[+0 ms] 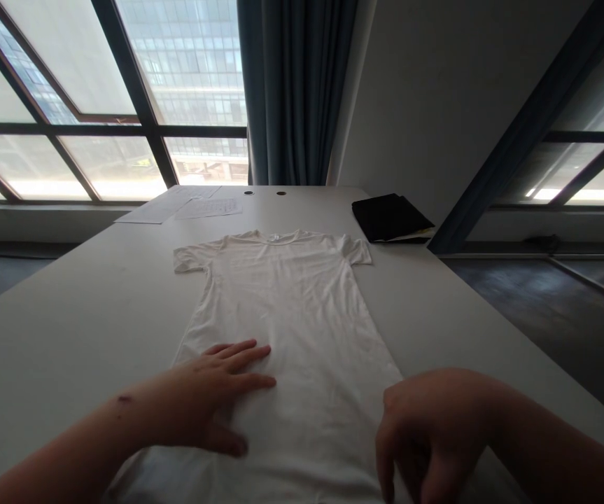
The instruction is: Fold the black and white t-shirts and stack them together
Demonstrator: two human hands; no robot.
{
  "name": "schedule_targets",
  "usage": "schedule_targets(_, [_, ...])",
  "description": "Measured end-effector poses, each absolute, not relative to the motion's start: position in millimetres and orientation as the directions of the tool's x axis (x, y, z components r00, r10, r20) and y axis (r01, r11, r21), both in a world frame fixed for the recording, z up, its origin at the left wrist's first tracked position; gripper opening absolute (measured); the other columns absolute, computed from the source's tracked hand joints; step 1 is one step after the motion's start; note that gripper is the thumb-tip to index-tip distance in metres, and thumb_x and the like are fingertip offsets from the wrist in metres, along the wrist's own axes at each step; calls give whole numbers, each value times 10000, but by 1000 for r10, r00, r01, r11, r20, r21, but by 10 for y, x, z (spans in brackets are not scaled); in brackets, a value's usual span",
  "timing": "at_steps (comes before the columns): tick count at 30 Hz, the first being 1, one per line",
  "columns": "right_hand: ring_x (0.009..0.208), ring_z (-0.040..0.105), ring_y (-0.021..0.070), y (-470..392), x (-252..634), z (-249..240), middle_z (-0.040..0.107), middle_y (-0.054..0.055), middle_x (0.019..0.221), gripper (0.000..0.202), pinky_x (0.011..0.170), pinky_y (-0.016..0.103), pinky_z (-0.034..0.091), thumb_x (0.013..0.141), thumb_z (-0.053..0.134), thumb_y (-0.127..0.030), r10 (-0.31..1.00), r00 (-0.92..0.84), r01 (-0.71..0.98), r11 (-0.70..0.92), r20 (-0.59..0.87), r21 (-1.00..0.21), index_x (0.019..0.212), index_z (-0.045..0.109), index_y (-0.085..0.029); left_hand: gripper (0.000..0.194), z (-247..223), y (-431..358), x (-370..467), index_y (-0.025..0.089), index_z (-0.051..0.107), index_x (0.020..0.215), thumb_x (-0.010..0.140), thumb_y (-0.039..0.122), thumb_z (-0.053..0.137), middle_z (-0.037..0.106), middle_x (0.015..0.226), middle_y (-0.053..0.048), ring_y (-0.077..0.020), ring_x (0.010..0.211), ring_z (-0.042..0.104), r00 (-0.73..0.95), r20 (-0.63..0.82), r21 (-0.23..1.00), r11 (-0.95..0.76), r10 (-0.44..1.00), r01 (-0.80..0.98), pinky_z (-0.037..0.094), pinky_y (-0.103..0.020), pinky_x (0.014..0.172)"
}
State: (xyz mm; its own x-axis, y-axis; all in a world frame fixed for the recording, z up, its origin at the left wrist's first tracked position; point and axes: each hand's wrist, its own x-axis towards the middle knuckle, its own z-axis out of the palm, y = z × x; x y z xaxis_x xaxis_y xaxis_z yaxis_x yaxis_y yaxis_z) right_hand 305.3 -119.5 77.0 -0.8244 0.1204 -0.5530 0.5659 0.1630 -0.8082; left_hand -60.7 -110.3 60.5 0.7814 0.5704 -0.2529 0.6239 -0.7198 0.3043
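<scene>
A white short-sleeved T-shirt point(291, 308) lies spread out on the white table, its neckline at the far end and light wrinkles across it. My left hand point(212, 392) is over the left side of the shirt's lower part, palm down with the fingers spread. At the shirt's lower right edge is my right hand point(427, 434), bent at the wrist with its fingers curled downward. The fingertips of that hand are partly hidden, and whether they grip the fabric cannot be made out. The shirt's bottom hem runs out of view.
A black folder point(392, 217) lies at the table's back right, near the right sleeve. Sheets of paper point(210, 207) are at the back left. Two round holes pierce the far end of the table point(96, 308). Behind are windows and a blue curtain point(296, 91).
</scene>
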Motion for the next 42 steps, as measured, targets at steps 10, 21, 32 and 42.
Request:
schedule_targets(10, [1584,285,355,-877,3029,190,321,146,1717,677,1283,536,274,1003,566,-586,783,-619,748,563,-62,-351,1573,528,-223,627,0,-592,-787,337,418,1630,1069,615,389,308,1729,-92,-362,1588,281,503,56,105,-506,863,856,289,-586,1260])
schedule_targets(21, [1618,99,371,-1100,3098,47,115,129,1757,699,1289,618,189,1067,443,-576,827,-561,814,543,-40,-206,1677,331,-253,569,-8,-885,-837,326,451,1615,1098,537,342,246,1747,-83,-360,1598,247,426,79,72,-432,901,899,269,-586,1275])
schedule_targets(32, [1604,126,416,-1880,3208,203,142,107,1752,734,1263,699,104,1000,576,-607,607,-784,597,683,-129,-420,1654,355,-357,682,99,-2032,-1153,444,235,1674,1059,490,527,233,1746,-2,-337,1565,341,719,86,42,-724,689,689,305,-526,1283])
schedule_targets(42, [1598,96,448,-2050,3154,296,100,123,1755,967,1256,713,69,849,751,-657,605,-769,626,649,-205,-433,1661,321,-355,814,209,-2168,-1185,428,192,1687,995,568,598,201,1751,-51,-402,1568,308,750,37,65,-750,660,658,293,-613,1264])
